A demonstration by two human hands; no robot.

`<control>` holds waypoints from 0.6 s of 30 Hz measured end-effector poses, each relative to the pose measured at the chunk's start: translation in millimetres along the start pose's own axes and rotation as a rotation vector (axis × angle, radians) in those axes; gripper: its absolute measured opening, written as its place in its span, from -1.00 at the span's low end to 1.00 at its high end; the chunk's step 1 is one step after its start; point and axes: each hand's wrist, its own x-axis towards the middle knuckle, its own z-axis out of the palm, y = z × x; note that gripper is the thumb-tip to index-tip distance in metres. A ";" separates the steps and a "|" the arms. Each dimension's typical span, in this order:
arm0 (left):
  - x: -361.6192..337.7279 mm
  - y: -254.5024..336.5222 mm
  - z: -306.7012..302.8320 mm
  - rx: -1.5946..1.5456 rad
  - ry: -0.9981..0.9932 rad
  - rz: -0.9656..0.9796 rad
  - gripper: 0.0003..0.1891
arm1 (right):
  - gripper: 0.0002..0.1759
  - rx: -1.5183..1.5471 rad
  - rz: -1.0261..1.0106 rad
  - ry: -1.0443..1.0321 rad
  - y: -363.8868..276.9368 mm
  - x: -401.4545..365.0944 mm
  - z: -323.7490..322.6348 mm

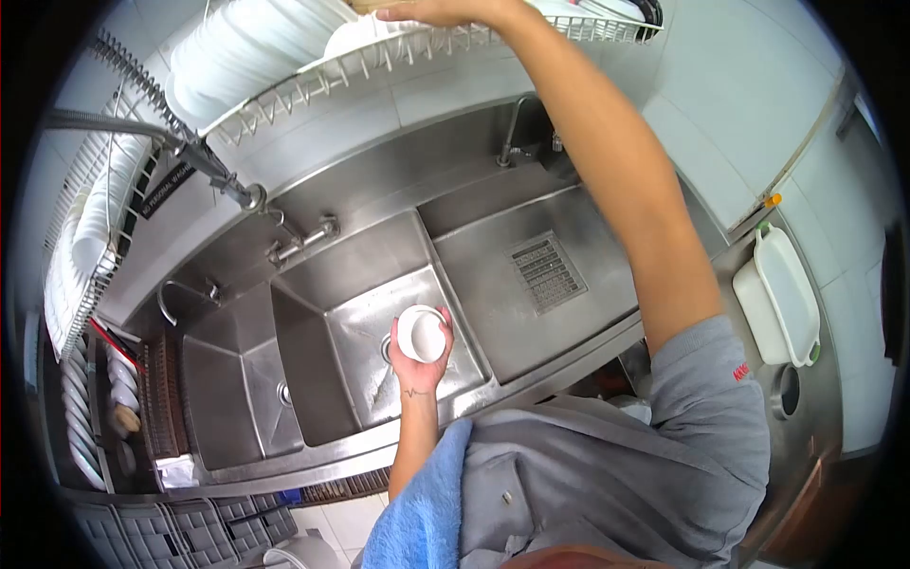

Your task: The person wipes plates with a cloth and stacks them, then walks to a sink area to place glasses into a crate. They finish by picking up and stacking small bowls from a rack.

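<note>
Over the middle sink basin [365, 379], my left hand [418, 365] holds a small white cup [422, 334], its round opening facing up and its fingers wrapped round the sides. My right arm is stretched up to the white wire dish rack [284, 93] on the wall. My right hand [441, 11] reaches over the rack's front edge beside white dishes [355, 40]; its fingers are partly cut off by the top of the view, and whether they grip a dish is unclear. A row of white plates [251, 57] stands upright in the rack, left of that hand.
A spray hose fitting [213, 169] and a wall tap [303, 242] stick out above the basins. To the right are a drain grate [548, 273] and a white tub [777, 299]. Another dish rack [100, 228] hangs at the left. Grey crates [180, 531] stand below.
</note>
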 end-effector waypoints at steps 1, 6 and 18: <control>0.2 2.7 -5.6 -0.042 -0.007 -0.013 -0.54 | -0.35 -0.014 0.026 -0.180 1.6 10.9 4.3; -11.0 1.8 -7.0 -0.012 -0.002 0.054 -0.55 | -0.23 0.491 0.387 -0.497 -7.7 0.7 -10.3; -11.6 0.9 -23.7 -0.047 0.026 0.041 -0.54 | -0.19 0.454 0.509 -0.455 -5.3 26.2 9.2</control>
